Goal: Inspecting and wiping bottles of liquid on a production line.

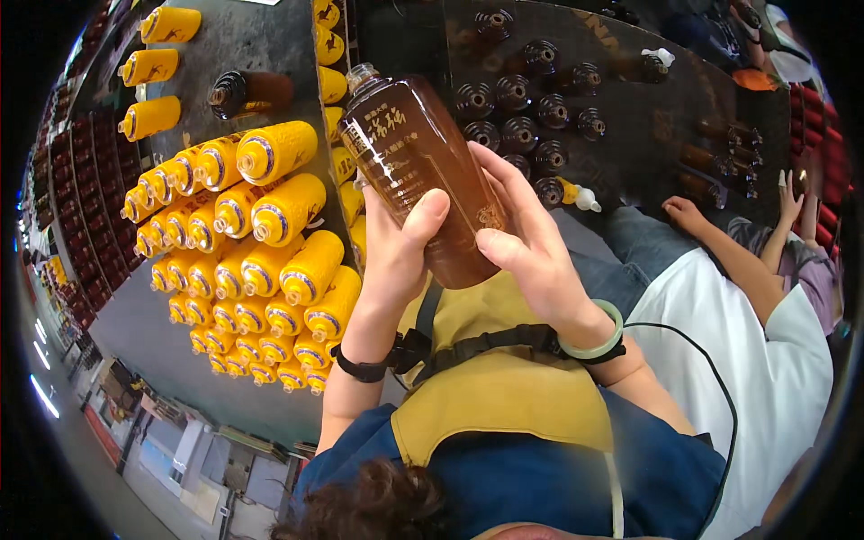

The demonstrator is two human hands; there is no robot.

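Observation:
A large amber-brown glass bottle (pixel 432 171) with gold lettering is held in both my hands, tilted so its clear neck points to the upper left. My left hand (pixel 400 229) grips its left side, thumb lying across the front. My right hand (pixel 531 234) clasps the right side near the base, thumb on the front. The bottle's neck shows no cap. Just left of it, several yellow bottles (pixel 288 220) lie stacked in rows, their clear necks facing left. Beyond the stack, another brown bottle (pixel 252 94) lies on the dark table (pixel 288 45).
Many dark bottles (pixel 519 135) stand on the table at the far right. A white-topped bottle (pixel 576 193) is close to a co-worker in a white shirt (pixel 720 360), seated at my right. More yellow bottles (pixel 153 67) lie at the far left. A black cable (pixel 720 378) hangs at my right.

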